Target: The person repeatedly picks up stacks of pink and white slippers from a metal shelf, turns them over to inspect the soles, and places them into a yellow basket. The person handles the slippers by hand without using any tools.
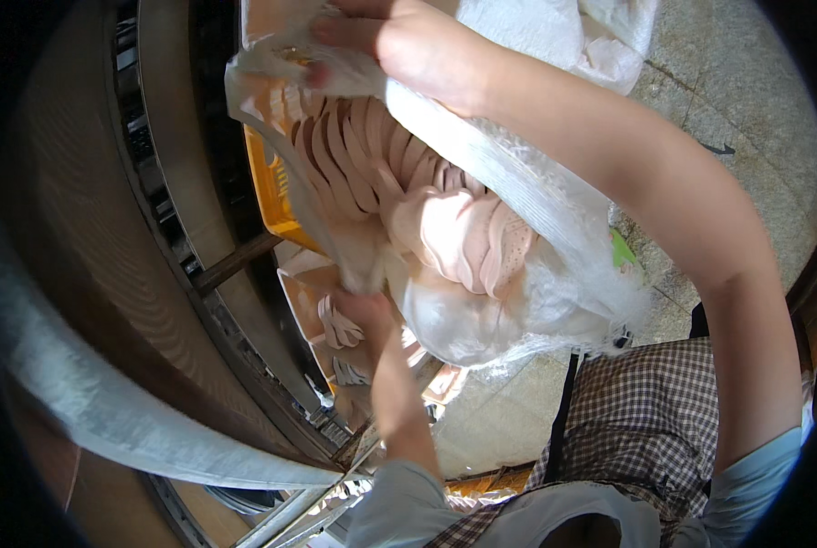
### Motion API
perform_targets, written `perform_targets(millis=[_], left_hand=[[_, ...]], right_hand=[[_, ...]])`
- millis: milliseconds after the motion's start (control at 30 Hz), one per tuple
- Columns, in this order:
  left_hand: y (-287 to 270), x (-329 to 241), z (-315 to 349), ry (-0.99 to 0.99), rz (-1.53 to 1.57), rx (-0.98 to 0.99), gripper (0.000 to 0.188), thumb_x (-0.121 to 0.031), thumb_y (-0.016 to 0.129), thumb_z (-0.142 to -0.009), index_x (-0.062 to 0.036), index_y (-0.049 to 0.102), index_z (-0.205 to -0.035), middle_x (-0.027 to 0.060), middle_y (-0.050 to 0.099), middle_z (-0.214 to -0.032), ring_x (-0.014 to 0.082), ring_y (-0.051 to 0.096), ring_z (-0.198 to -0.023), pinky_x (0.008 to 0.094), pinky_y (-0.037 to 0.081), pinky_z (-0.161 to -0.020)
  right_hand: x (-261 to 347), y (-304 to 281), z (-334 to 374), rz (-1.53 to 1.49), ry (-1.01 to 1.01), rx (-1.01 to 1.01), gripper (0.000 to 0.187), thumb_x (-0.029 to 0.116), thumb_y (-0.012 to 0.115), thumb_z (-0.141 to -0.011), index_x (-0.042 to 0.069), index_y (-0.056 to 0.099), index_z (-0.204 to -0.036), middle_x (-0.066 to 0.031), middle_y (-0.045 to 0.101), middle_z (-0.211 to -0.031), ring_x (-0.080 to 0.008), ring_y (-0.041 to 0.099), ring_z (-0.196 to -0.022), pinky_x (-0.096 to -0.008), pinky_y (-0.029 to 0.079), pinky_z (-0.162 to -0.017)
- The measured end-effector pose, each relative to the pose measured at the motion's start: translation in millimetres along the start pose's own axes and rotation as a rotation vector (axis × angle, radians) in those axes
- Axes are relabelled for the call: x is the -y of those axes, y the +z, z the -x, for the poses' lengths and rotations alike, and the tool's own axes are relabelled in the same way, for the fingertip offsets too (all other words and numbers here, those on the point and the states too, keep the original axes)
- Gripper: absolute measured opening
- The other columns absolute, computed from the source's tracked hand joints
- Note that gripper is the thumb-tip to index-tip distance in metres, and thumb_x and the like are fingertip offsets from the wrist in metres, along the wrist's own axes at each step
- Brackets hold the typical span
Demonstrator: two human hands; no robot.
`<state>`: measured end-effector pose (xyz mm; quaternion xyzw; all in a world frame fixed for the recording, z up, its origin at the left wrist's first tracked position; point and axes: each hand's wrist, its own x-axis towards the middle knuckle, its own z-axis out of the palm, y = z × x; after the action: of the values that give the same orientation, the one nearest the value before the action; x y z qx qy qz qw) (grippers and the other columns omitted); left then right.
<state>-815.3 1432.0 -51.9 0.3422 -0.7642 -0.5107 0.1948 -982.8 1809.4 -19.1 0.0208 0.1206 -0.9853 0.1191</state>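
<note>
A translucent white plastic bag (440,315) sits over a yellow plastic crate (268,187), its mouth spread wide. Inside it stand rows of pale pink, sole-shaped pieces (344,160), pressed side by side; a few thicker ones (468,233) lie nearest to me in bright light. My right hand (372,41) reaches across to the far side, fingers bent at the bag's rim and slightly blurred. My left hand (367,310) is closed on the bag's near-left edge. Its fingertips are partly hidden by the plastic.
Below the crate, a second container (301,297) holds more pale pieces (337,326). Along the left runs a dark metal rack (175,219), with a curved grey rail (153,438) in front. More white plastic (610,46) lies at the upper right. A green scrap (621,248) is on the tiled floor (701,100).
</note>
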Motion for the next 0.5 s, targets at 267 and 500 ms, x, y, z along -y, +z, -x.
perform_targets(millis=[267, 500], left_hand=[[-59, -45, 77, -0.611, -0.037, -0.220, 0.057, -0.044, 0.049, -0.086, -0.0094, 0.045, -0.131, 0.0118, 0.047, -0.130, 0.0279, 0.045, -0.118, 0.0444, 0.040, -0.094], [-76, 25, 23, -0.588, -0.482, 0.386, 0.044, -0.036, 0.053, -0.087, -0.0046, 0.056, -0.117, 0.0102, 0.062, -0.103, 0.0220, 0.058, -0.100, 0.0372, 0.046, -0.077]], right_hand=[[60, -72, 220, 0.835, -0.053, -0.661, 0.025, 0.032, 0.056, -0.090, 0.007, 0.056, -0.091, 0.0032, 0.049, -0.068, -0.0040, 0.045, -0.055, -0.0208, 0.036, -0.047], [25, -92, 188, 1.734, 0.985, -0.328, 0.064, 0.052, 0.053, -0.087, -0.008, 0.057, -0.109, -0.0259, 0.061, -0.101, -0.0344, 0.059, -0.100, -0.0382, 0.048, -0.084]])
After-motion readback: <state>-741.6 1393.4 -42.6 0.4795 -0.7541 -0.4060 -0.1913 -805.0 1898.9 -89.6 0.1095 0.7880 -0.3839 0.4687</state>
